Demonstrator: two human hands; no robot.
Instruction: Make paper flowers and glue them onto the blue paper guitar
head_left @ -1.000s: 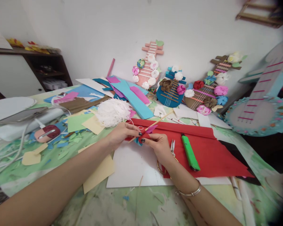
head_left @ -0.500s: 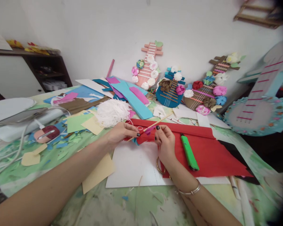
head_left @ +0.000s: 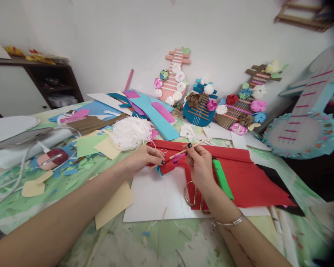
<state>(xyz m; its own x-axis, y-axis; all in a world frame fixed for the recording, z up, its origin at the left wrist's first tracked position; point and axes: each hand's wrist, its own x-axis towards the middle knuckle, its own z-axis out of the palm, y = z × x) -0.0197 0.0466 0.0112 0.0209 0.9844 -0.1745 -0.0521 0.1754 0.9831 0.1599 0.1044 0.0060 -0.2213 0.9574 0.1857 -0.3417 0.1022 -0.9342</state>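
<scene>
A thin wooden stick (head_left: 175,154) runs slantwise between my hands. My left hand (head_left: 144,160) is closed around its lower left part, and my right hand (head_left: 200,163) pinches it farther up on the right. Red paper (head_left: 167,169), with bits of purple and blue, hangs by the stick between the hands. Below lie a large red crepe paper sheet (head_left: 245,181) and a white board (head_left: 153,202). Gold scissors handles (head_left: 185,193) show beside my right wrist, their blades hidden. A green cutter (head_left: 223,180) rests on the red sheet, partly behind my right hand.
A heap of white string (head_left: 132,133) lies behind my left hand, with coloured paper strips (head_left: 156,115) beyond it. Paper-flower-decorated instrument models (head_left: 199,111) lean against the wall. A phone (head_left: 20,137), cables and paper scraps (head_left: 83,163) cover the table's left side.
My right hand has shifted slightly right and up along the stick, and its fingers now grip the stick. More of the scissors handles and the hanging red paper shows. The view has tilted slightly.
</scene>
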